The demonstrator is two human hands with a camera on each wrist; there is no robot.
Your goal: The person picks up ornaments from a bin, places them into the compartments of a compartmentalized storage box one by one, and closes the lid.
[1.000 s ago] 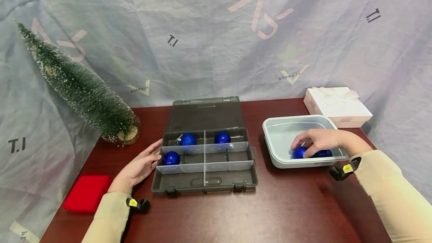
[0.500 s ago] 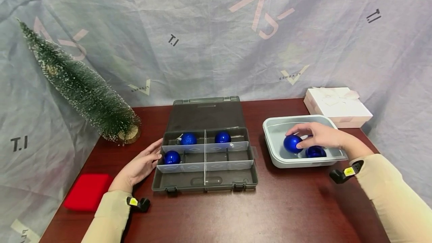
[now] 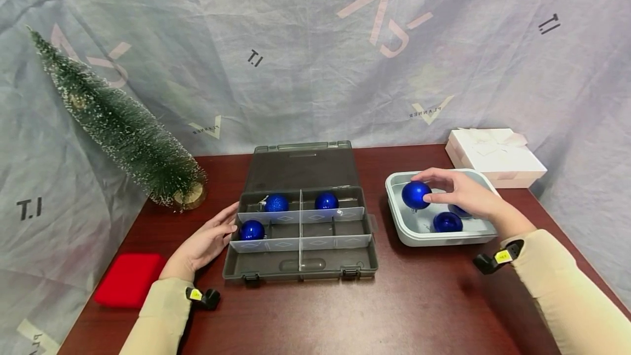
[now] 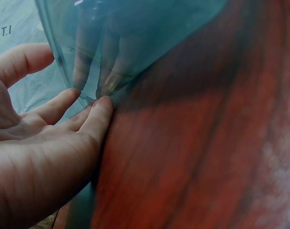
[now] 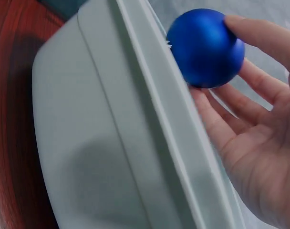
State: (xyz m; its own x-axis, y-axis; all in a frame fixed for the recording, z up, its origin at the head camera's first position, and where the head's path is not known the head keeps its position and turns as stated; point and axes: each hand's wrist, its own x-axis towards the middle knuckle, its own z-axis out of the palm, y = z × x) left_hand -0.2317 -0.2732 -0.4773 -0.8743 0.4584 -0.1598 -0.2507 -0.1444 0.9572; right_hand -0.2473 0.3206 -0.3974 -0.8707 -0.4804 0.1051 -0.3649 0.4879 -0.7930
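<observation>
While the right hand (image 3: pixel 460 192) pinches a blue ball (image 3: pixel 416 195) over the tub (image 3: pixel 443 239), a light, even squeeze and enough height to clear its edge should serve best, the left hand (image 3: pixel 207 242) loosely spread against the divided box (image 3: pixel 340 256) to steady it.

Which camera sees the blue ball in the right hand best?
The right wrist view: the blue ball looks biggest there, and you see how the right hand holds it. The head view shows it smaller, over the pale tub. The left wrist view doesn't show it.
</observation>
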